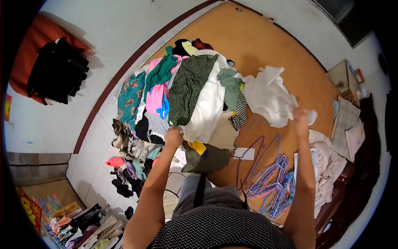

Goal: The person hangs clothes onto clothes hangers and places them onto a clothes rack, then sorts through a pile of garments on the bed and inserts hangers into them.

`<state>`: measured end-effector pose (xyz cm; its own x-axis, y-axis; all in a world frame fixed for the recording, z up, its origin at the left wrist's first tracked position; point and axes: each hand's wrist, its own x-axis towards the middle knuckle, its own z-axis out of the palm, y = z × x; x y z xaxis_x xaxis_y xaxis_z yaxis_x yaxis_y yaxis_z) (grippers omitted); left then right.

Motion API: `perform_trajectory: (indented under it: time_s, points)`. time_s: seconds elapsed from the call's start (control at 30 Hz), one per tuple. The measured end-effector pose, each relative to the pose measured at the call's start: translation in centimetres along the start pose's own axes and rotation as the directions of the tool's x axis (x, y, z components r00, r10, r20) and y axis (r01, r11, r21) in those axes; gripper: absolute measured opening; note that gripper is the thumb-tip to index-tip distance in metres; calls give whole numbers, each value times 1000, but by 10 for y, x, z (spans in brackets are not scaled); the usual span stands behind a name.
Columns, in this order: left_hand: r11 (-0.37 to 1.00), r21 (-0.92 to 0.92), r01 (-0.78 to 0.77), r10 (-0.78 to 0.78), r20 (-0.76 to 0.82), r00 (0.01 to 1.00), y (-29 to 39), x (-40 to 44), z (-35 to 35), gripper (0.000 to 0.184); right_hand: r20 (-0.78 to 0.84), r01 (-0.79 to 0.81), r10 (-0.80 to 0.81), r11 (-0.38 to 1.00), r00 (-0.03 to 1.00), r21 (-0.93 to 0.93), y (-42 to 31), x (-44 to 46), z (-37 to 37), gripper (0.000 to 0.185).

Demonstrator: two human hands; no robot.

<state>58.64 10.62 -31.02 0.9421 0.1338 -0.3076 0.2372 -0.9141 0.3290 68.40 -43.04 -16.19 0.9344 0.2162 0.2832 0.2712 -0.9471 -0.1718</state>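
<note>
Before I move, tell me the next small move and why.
I'd probably bring the left hand from the mixed-colour heap of clothes to the free side of the rumpled white fabric garment: the right hand grips only one edge, and the far part is unheld.

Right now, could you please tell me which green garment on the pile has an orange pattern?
The teal garment, leftmost on the pile: orange shapes mark it; the dark green garment shows only pale flecks.
</note>
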Motion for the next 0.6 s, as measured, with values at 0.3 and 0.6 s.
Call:
perform_trajectory:
  time_s: [0.3,0.6]
  points:
    - [973,192,126,-92,-174,980,-4,117,8,72,675,-638,254,652,693,409,-150,-158,195,28]
    - [858,-439,-266,120,-333,935,72,93,19,22,710,-683,126,429,693,590,-212,-207,174,48]
